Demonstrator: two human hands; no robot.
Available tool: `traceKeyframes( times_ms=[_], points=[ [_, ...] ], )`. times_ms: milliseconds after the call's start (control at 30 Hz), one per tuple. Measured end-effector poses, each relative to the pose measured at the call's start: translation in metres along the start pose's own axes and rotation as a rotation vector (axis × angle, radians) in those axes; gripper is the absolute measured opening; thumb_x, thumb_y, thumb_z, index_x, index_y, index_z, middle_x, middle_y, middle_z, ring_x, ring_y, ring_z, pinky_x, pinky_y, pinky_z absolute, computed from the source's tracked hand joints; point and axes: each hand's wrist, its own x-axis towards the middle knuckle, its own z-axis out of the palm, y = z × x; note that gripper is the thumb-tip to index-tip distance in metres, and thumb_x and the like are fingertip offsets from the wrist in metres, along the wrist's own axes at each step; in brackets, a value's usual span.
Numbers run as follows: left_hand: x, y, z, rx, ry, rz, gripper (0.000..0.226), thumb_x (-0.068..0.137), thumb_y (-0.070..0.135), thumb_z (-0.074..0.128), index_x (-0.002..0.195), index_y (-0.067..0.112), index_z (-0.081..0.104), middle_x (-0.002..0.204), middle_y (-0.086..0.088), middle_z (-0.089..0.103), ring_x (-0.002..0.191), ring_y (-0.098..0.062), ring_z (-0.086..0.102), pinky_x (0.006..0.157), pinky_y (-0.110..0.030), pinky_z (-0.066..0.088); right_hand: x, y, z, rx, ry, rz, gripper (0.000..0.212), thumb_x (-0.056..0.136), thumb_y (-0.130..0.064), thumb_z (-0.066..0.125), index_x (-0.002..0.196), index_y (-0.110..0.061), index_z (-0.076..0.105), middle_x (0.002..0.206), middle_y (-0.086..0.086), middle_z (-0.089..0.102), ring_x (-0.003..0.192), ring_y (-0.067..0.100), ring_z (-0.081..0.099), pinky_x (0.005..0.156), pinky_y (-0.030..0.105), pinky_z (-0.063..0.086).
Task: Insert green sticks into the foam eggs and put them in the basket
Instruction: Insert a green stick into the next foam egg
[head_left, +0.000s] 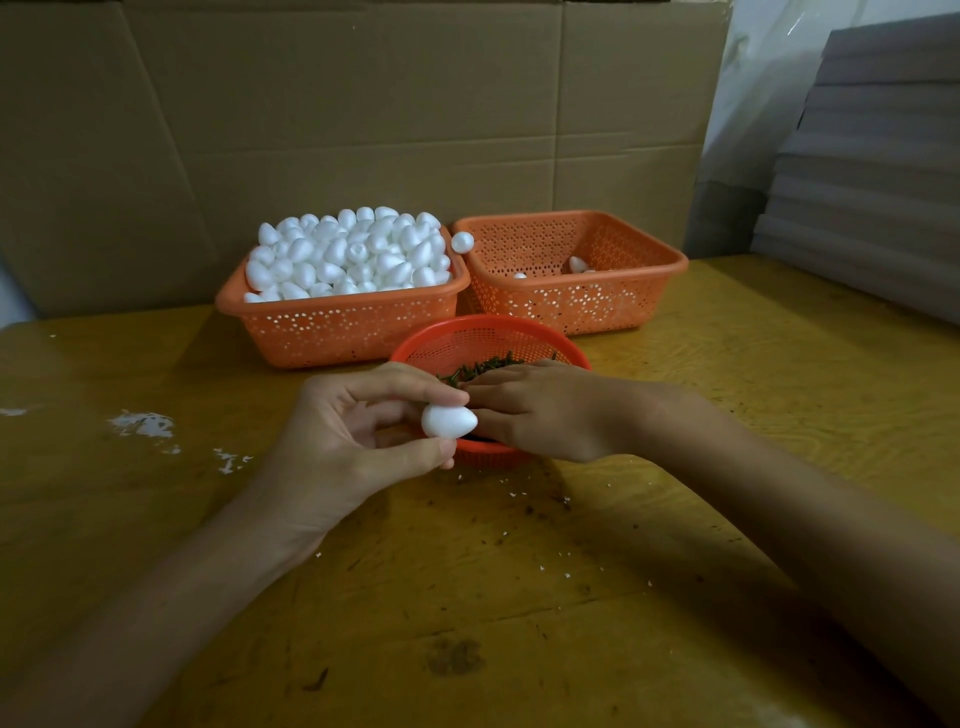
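Bench (519, 571): foam crumbs near arms. Left grip (353, 431) pinches foam egg (449, 421) between thumb and fingers, pointed end facing right, presented for a stick. Right grip (540, 410) palm-down in round red basket (488, 325) over green sticks (483, 366) (fingertips hidden; cannot tell if stick pinched). Behind: far-left basket (337, 332) heaped with plain eggs (348, 254), supply; far-right basket (597, 306) holds few, probably finished.

- In the grip, we saw the foam egg (449, 421) matt white and finely grainy.
- Just beyond it, we saw the round basket (485, 332) in glossy orange-red plastic mesh.
- Beneath it, we saw the table (519, 571) in grained, scuffed yellow wood.
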Motion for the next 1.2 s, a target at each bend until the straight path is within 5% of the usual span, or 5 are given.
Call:
traceKeyframes(
  times_ms=[667, 833, 1033, 1200],
  points=[
    [0.000, 0.006, 0.004, -0.033, 0.118, -0.033, 0.034, 0.065, 0.011, 0.092, 0.098, 0.014, 0.084, 0.108, -0.010, 0.076, 0.075, -0.031, 0.077, 0.067, -0.027, 0.061, 0.001, 0.000, 0.001, -0.023, -0.006, -0.009, 0.050, 0.113, -0.044, 0.021, 0.159, -0.030, 0.035, 0.165, -0.005, 0.036, 0.153, 0.015, 0.027, 0.123, 0.046, 0.022],
    [0.000, 0.006, 0.003, -0.064, 0.141, -0.053, 0.035, 0.071, 0.013, 0.087, 0.105, 0.014, 0.083, 0.098, -0.017, 0.078, 0.077, -0.032, 0.078, 0.071, -0.027, 0.061, 0.000, 0.000, -0.001, -0.101, -0.034, -0.030, 0.053, 0.112, -0.041, 0.018, 0.161, -0.027, 0.032, 0.167, -0.003, 0.033, 0.155, 0.018, 0.024, 0.123, 0.047, 0.023],
    [0.000, 0.009, 0.004, -0.137, 0.148, -0.087, 0.048, 0.071, 0.015, 0.089, 0.118, 0.019, 0.079, 0.113, -0.015, 0.076, 0.082, -0.039, 0.079, 0.072, -0.027, 0.063, -0.001, -0.001, -0.002, -0.076, -0.028, -0.030, 0.051, 0.113, -0.040, 0.020, 0.161, -0.028, 0.033, 0.169, -0.006, 0.030, 0.157, 0.014, 0.021, 0.124, 0.047, 0.020],
    [0.001, 0.010, 0.005, -0.180, 0.145, -0.107, 0.046, 0.074, 0.015, 0.088, 0.118, 0.020, 0.079, 0.113, -0.014, 0.076, 0.088, -0.040, 0.079, 0.071, -0.026, 0.063, -0.002, 0.000, 0.000, 0.038, 0.005, -0.008, 0.050, 0.112, -0.036, 0.028, 0.156, -0.019, 0.043, 0.163, 0.003, 0.041, 0.152, 0.023, 0.034, 0.122, 0.042, 0.027]
  ],
)
